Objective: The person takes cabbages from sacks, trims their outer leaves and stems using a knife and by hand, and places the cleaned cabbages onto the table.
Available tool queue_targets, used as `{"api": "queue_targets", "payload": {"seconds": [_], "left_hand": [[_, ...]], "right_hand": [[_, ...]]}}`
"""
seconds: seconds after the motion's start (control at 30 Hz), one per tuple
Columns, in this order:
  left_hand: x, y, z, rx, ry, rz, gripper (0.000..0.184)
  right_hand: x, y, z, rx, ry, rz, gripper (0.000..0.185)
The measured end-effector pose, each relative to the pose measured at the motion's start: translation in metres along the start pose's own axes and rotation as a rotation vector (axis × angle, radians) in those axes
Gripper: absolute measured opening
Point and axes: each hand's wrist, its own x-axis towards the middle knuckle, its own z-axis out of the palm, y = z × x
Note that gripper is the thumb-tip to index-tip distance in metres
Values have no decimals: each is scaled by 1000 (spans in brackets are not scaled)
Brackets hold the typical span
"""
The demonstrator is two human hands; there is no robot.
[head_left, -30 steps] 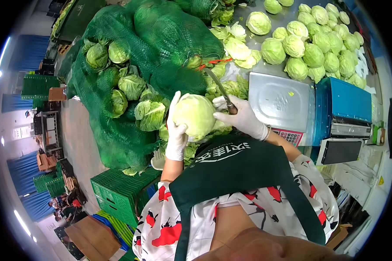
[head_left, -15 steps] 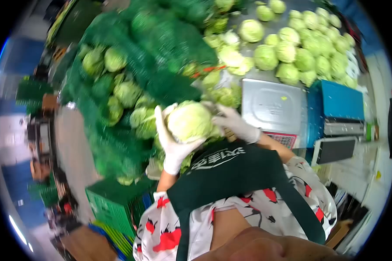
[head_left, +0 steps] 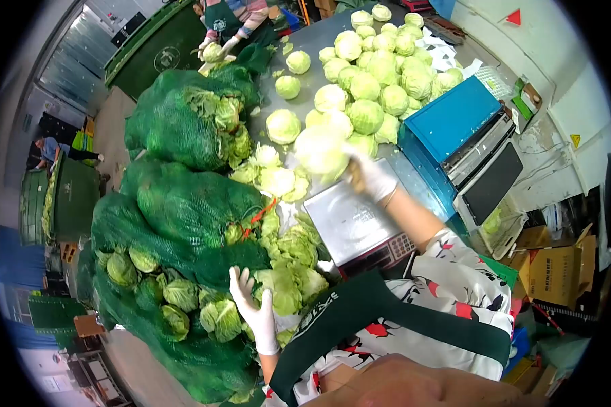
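Observation:
My right hand (head_left: 375,178), in a white glove, reaches over the table with its fingers against a pale, trimmed cabbage (head_left: 320,150), which is blurred by motion. A brownish patch shows at those fingers; what it is I cannot make out. Just below that hand lies a silver weighing scale (head_left: 353,220) with a red keypad. My gloved left hand (head_left: 254,311) holds nothing, its fingers apart, beside loose outer cabbage leaves (head_left: 282,288). To its left, untrimmed cabbages (head_left: 181,296) show in the mouth of a green mesh sack (head_left: 176,349).
Trimmed cabbages (head_left: 380,78) are heaped on the metal table (head_left: 278,119). A blue machine (head_left: 451,129) stands right of the scale. More full green mesh sacks (head_left: 163,129) line the left side. A co-worker (head_left: 234,24) handles a cabbage near a green bin (head_left: 166,51).
My right hand has carried the cabbage from in front of my apron forward to the heap. My left hand has let go of it and is open. The view has turned and shifted.

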Motion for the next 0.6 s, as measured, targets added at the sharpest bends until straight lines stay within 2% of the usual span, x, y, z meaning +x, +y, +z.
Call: {"api": "queue_targets", "payload": {"seconds": [0.07,0.1,0.13,0.2,0.27,0.33,0.37,0.47,0.5,0.57,0.6], "left_hand": [[-1,-6,-2,67,-2,-44,72],[-1,-10,-4,70,20,-78,77],[-1,-11,-5,76,24,-97,75],[-1,-17,-7,99,35,-132,74],[4,-14,-5,194,38,-140,73],[9,-16,-2,306,19,-124,73],[13,-17,0,339,10,-131,73],[22,-24,2,421,-27,-94,73],[26,-27,1,452,-45,-83,73],[33,-30,-2,532,-46,-37,71],[33,-31,-5,595,-40,-13,71]], "right_hand": [[39,-59,-47,-78,58,-205,68],[55,-89,-66,-132,124,-299,62],[64,-119,-78,-205,253,-380,54],[89,-162,-101,-155,417,-581,47],[107,-202,-120,-292,687,-553,46],[130,-224,-139,-342,737,-708,62],[140,-238,-154,-495,831,-497,68],[142,-244,-138,-645,995,-634,58],[174,-244,-175,-916,1010,-688,66],[196,-246,-189,-1316,1112,-496,79],[232,-248,-225,-1490,1078,-351,76]]}}
